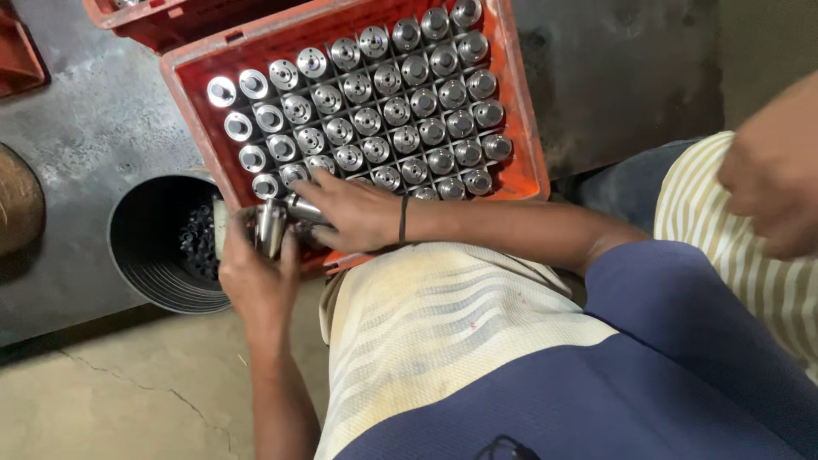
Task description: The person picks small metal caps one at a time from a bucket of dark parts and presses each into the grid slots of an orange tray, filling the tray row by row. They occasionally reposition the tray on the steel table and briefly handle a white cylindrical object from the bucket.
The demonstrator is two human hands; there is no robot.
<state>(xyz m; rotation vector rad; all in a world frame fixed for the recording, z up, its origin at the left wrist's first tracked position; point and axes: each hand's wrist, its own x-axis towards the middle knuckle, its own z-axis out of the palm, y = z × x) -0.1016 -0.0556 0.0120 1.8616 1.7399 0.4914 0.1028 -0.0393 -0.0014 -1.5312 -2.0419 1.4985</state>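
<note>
left hand (256, 273) at lower left of centre, palm up toward the crate, fingers curled around a cluster of small shiny cylindrical steel parts (271, 223), thumb pressed along their right side. right hand (354, 213) just right of it, coming in from the right of the frame across a cream striped cloth (443, 307), thin black band on the wrist; fingers stretched leftward and closed on one more shiny steel cylinder (300, 207), which lies tilted and touches the cluster in the left hand. both hands poised at the near lower edge of an orange plastic crate (521, 128), which fills the upper centre of the frame. inside the crate, a dark divider grid with round steel parts standing upright (383, 111), one per cell, flat flanged tops facing up; nearly every visible cell filled. lower left of the crate, a dark round metal bucket (145, 247), touching or just beside the crate's corner, with a heap of small dark metal pieces at the bottom. upper left corner, part of a second orange crate (128, 13). grey worn concrete floor (102, 383) beneath, cracked at lower left. far right edge, another hand (771, 183), blurred, above striped fabric; finger position impossible to tell.
</note>
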